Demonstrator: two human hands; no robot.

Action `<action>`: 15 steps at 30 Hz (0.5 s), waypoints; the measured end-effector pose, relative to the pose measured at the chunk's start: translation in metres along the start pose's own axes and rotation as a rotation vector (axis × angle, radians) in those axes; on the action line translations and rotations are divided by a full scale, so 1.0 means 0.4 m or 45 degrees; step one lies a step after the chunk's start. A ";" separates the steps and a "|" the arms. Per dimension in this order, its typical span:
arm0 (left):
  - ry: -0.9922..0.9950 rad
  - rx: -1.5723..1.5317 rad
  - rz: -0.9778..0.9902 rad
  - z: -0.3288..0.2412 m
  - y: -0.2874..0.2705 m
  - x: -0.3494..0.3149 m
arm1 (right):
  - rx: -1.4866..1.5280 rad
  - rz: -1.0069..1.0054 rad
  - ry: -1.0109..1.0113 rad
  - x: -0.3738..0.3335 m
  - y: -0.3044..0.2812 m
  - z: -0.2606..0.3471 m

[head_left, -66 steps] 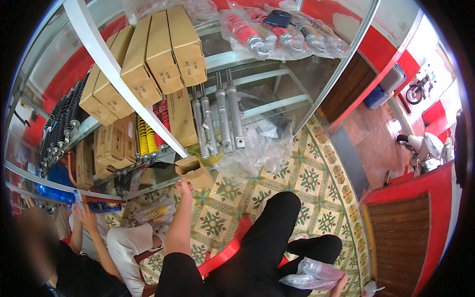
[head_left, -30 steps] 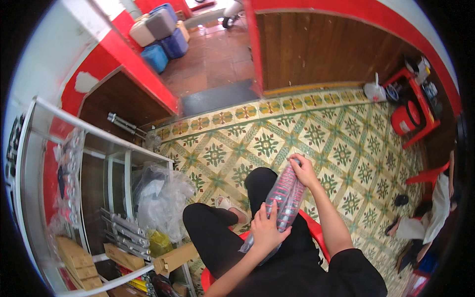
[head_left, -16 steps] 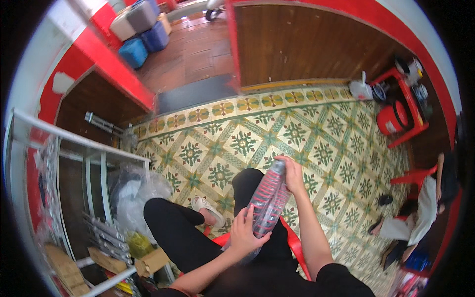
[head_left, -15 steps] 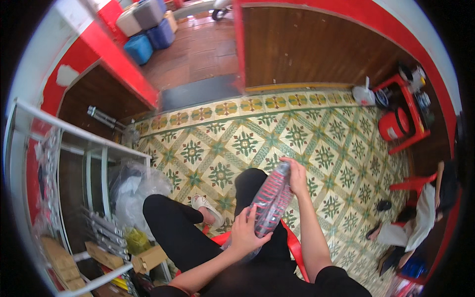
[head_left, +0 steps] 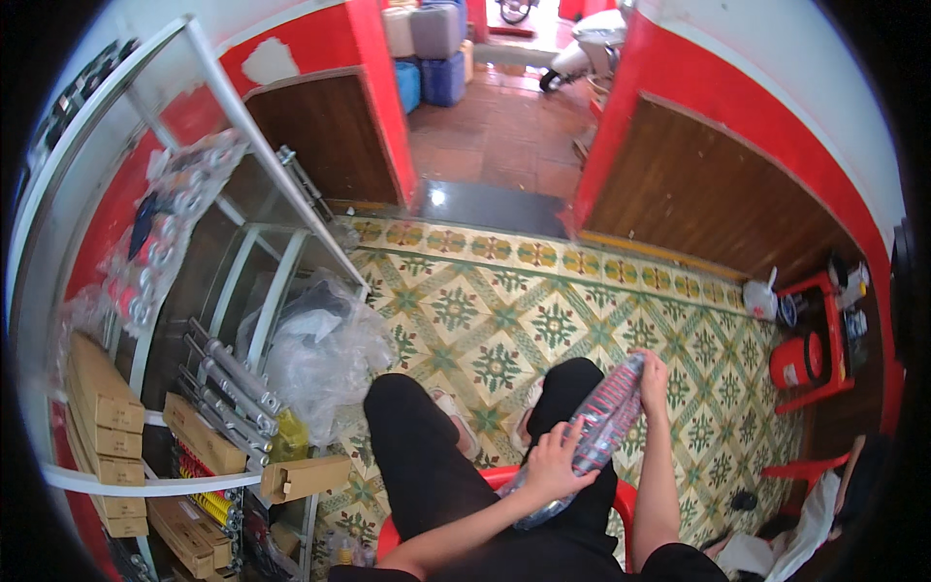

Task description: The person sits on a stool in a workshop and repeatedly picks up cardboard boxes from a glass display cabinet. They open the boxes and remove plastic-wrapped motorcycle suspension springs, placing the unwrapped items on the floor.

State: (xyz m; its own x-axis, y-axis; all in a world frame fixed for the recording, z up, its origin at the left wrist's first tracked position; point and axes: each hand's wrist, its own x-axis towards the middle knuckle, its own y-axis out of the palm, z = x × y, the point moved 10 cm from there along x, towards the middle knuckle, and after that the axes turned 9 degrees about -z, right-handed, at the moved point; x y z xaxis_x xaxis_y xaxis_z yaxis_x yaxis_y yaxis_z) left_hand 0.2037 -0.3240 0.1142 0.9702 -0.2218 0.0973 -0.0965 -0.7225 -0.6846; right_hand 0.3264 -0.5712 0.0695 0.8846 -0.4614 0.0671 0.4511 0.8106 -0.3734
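A long plastic-wrapped bundle [head_left: 613,405] lies slanted over my right thigh, with rows of red coil-like stripes showing through the clear wrap. My right hand [head_left: 655,384] is closed round its upper far end. Lower down, my left hand [head_left: 553,468] rests across the near part with its fingers curled over the wrap. Loose plastic at the bottom end [head_left: 543,511] runs down beneath my left hand and wrist. What exactly is inside the wrap I cannot make out.
I sit on a red plastic chair [head_left: 628,514]. On the left, a metal rack [head_left: 257,175] carries cardboard boxes [head_left: 105,412] and silver shock absorbers [head_left: 233,378]; clear plastic bags [head_left: 315,359] lie beside it. A red stool [head_left: 824,291], a red bucket [head_left: 797,361] and a seated person [head_left: 810,524] are at right.
My view has swung to the left, bringing more of the rack and doorway into sight. Both feet now show. Both hands stay on the bundle, which keeps about the same slant.
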 end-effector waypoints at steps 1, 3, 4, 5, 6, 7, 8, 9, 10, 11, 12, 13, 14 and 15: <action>-0.002 -0.029 -0.022 0.008 -0.007 -0.003 | -0.010 -0.010 -0.020 0.003 0.000 0.003; -0.034 -0.077 -0.072 0.023 -0.026 -0.007 | -0.077 -0.022 -0.054 -0.003 0.017 0.027; -0.063 -0.086 -0.077 0.030 -0.037 -0.008 | -0.133 -0.028 -0.073 -0.004 0.026 0.050; -0.059 -0.106 -0.108 0.030 -0.045 -0.012 | -0.046 -0.019 -0.069 -0.004 0.031 0.061; -0.052 -0.115 -0.139 0.031 -0.055 -0.015 | -0.050 0.016 -0.066 0.001 0.048 0.071; -0.051 -0.124 -0.145 0.034 -0.060 -0.019 | -0.055 0.047 -0.061 0.008 0.060 0.078; -0.042 -0.133 -0.173 0.040 -0.072 -0.015 | -0.049 0.054 -0.060 0.016 0.067 0.093; -0.029 -0.143 -0.196 0.042 -0.079 -0.012 | 0.031 0.074 -0.085 0.023 0.081 0.109; -0.014 -0.154 -0.214 0.040 -0.082 -0.007 | 0.018 0.082 -0.121 0.036 0.083 0.124; 0.005 -0.170 -0.199 0.050 -0.083 -0.001 | 0.023 0.086 -0.153 0.038 0.109 0.155; 0.018 -0.195 -0.213 0.054 -0.083 0.005 | 0.026 0.086 -0.183 0.040 0.123 0.185; 0.032 -0.224 -0.223 0.048 -0.078 0.012 | -0.076 0.103 -0.241 0.043 0.120 0.220; 0.039 -0.231 -0.237 0.053 -0.084 0.017 | -0.111 0.111 -0.255 0.040 0.136 0.228; 0.027 -0.240 -0.161 0.051 -0.077 0.016 | -0.150 0.113 -0.268 0.036 0.140 0.235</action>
State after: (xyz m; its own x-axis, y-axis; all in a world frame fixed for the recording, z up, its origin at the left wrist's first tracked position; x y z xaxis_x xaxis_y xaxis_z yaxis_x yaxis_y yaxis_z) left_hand 0.2174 -0.2898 0.1212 0.9725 -0.1341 0.1905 -0.0162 -0.8545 -0.5192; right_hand 0.3756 -0.4984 0.1365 0.9308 -0.2950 0.2158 0.3646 0.7914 -0.4907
